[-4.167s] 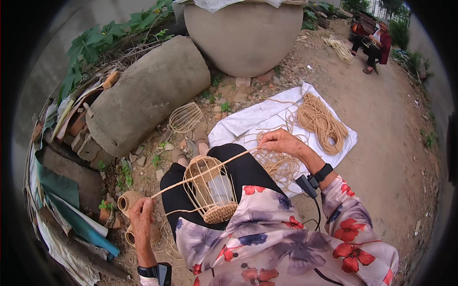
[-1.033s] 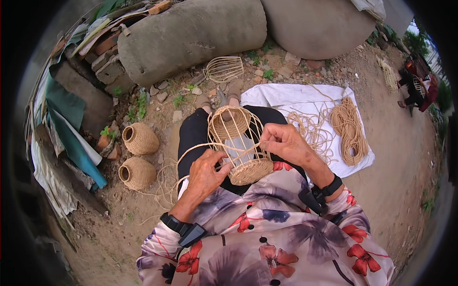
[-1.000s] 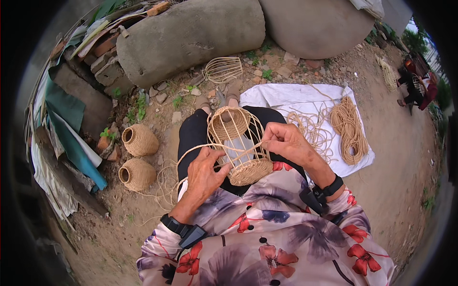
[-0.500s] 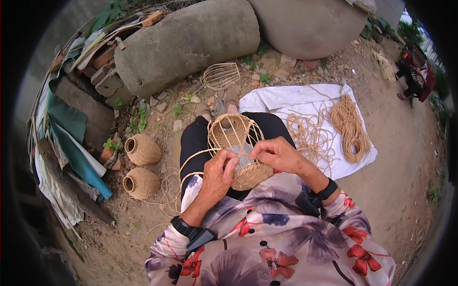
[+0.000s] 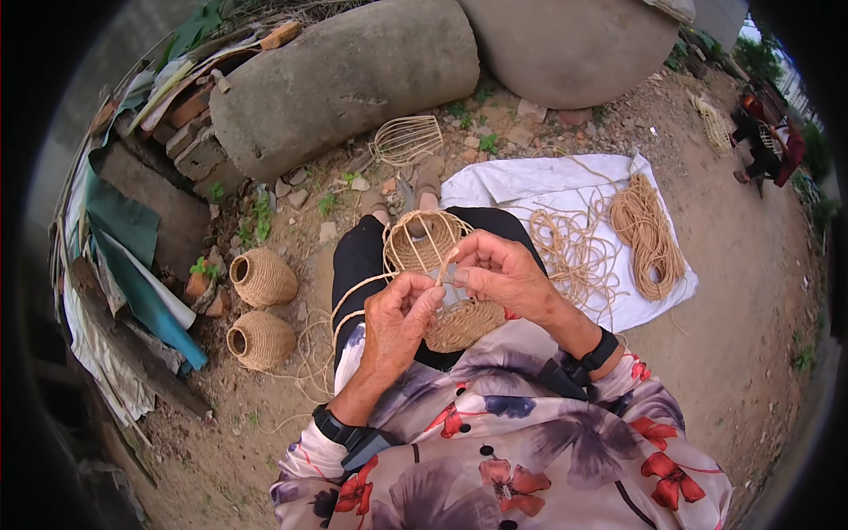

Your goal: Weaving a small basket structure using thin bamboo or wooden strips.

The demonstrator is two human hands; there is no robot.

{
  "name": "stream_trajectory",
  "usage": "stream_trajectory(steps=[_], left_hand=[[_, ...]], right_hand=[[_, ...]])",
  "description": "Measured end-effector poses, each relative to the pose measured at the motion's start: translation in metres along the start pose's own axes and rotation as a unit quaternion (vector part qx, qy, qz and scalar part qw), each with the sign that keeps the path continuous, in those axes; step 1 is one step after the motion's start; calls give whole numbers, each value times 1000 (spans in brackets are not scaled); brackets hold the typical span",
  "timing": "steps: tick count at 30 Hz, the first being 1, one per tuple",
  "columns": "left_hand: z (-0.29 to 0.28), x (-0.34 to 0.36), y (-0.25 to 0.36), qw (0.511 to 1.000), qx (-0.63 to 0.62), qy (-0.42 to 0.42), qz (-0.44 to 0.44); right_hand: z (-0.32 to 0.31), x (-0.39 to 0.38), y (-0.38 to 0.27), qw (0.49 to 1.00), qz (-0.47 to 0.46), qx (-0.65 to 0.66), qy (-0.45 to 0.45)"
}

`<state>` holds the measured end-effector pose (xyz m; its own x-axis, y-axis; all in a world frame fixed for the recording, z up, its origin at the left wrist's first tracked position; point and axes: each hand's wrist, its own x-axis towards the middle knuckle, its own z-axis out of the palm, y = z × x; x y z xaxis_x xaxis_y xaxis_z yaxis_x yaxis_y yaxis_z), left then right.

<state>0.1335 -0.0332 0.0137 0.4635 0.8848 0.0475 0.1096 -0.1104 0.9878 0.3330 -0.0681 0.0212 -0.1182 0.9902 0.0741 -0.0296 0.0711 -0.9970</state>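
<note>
Left fingers and right fingers pinch twisted tan cord; the ribbed basket has a coarse, rounded base.

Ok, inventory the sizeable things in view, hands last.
Basket: one, tan, in lap
Cord: one, tan, at fingertips
Woven pots: two, tan, left ground
Frame: one, pale, beyond feet
Sheet: one, white, right of legs
Rope coil: one, tan, on sheet
Strands: many, tan, on sheet
Cylinder: one, grey, top left
Vessel: one, grey, top centre
Tarp: one, teal, left edge
Co-worker: one, dark red, far right
Left hand: one, pinching cord
Right hand: one, pinching cord
</note>
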Motion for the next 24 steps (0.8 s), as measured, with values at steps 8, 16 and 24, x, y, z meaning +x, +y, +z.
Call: stream_trajectory(steps=[8, 16, 24], left_hand=[[-6, -10, -2, 946, 291, 85, 112], [6, 2, -4, 935, 323, 47, 141], [7, 5, -14, 957, 284, 18, 58]], right_hand=[[3, -12, 18, 896, -90, -433, 25], [1, -3, 25, 909, -71, -410, 28], [-5, 9, 28, 898, -18, -438, -34]])
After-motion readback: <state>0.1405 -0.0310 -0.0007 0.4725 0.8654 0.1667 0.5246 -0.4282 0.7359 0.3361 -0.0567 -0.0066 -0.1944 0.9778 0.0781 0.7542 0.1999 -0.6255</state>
